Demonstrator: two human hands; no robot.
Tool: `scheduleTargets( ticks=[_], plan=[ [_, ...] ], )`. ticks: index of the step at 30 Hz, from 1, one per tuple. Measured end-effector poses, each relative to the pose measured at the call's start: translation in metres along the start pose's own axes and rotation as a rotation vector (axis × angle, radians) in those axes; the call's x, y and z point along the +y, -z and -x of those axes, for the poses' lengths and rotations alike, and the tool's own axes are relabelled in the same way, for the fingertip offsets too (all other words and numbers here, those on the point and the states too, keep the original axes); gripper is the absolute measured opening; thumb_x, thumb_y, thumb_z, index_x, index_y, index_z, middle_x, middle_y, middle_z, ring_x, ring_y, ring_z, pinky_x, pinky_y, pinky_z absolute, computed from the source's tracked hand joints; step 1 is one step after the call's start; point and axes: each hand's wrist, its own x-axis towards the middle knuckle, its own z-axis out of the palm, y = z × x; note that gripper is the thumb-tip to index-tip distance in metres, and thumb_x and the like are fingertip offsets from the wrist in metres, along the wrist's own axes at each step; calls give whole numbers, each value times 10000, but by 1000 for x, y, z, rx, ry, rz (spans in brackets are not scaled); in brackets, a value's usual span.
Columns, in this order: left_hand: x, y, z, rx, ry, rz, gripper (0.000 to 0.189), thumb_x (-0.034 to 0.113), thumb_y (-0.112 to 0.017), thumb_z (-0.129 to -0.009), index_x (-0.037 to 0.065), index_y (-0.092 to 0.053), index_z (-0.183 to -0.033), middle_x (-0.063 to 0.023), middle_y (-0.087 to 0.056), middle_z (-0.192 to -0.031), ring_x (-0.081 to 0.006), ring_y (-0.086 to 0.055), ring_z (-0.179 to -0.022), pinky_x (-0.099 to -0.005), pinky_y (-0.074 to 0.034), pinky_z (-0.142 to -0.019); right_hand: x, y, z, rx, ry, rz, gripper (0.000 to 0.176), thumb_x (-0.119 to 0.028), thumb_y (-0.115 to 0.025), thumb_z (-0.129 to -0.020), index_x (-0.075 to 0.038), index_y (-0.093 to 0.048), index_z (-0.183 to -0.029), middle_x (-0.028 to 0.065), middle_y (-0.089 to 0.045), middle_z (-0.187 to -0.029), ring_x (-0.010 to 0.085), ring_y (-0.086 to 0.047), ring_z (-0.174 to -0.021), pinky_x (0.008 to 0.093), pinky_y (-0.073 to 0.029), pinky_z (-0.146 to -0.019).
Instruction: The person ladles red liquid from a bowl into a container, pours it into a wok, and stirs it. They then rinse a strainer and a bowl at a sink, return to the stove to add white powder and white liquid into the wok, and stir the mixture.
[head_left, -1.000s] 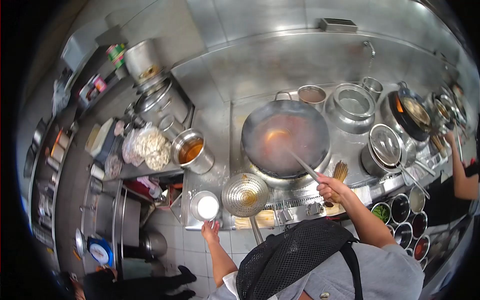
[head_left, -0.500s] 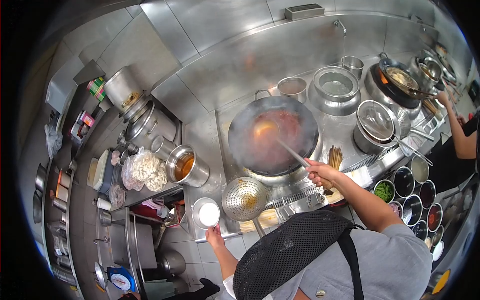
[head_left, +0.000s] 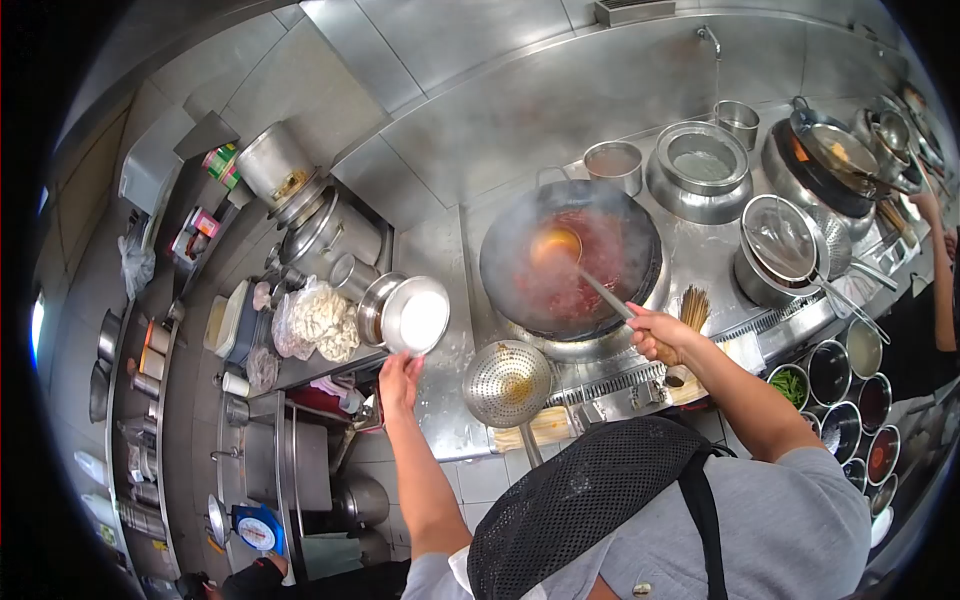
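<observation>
We grip the ladle [head_left: 556,246] by its handle in our closed right hand [head_left: 655,332], its cup dipped in the red sauce [head_left: 590,270] of the steaming wok [head_left: 505,265] straight ahead. Our left hand [head_left: 400,378] pinches the lower rim of a metal bowl [head_left: 420,315] of white powder, held tilted in the air just left of the wok, beside a bag of pale food [head_left: 322,322]. A round strainer [head_left: 505,383] rests on the counter edge between our arms, and small seasoning bowls [head_left: 830,372] sit near our right elbow.
</observation>
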Motion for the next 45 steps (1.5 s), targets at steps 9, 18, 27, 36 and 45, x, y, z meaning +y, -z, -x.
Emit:
scheduleTargets(
  ticks=[9,18,27,36,45],
  plan=[
    [27,-98,-31,-193,23,-138,52,50,-567,-957,-2,-565,-949,-124,-658,-918,-248,-706,-824,-295,-615,-718,45,1,43,167,119,389,711,-154,-494,-988,-309,-118,-1572,45,-533,-704,162,-526,-508,345,-487,-463],
    [24,-167,-43,-285,9,-252,78,59,-562,-961,-13,-564,-930,-131,-665,-907,-227,-702,-788,-297,-616,-736,26,18,14,304,345,1029,746,-130,-521,-961,-305,-143,-1581,33,-511,-719,125,-497,-504,291,-465,-438],
    [34,-212,-69,-266,-89,-399,72,38,-587,-939,-7,-566,-887,-123,-667,-849,-207,-699,-738,-292,-622,-721,-1,28,41,-155,-234,-445,660,-148,-507,-1003,-324,-193,-1557,-20,-448,-701,51,-408,-499,243,-377,-401],
    [35,-232,-91,-240,-121,-429,78,27,-581,-937,-25,-571,-879,-130,-670,-836,-219,-707,-736,-293,-628,-699,8,12,64,99,63,364,696,-124,-485,-994,-271,-132,-1576,8,-491,-680,114,-456,-492,286,-444,-434],
    [25,-242,-107,-242,-168,-342,122,-10,-598,-921,-16,-516,-831,-160,-659,-806,-253,-703,-662,-306,-632,-628,12,16,34,273,246,919,695,-185,-540,-967,-246,-196,-1568,116,-600,-727,220,-585,-556,378,-513,-520]
  ],
)
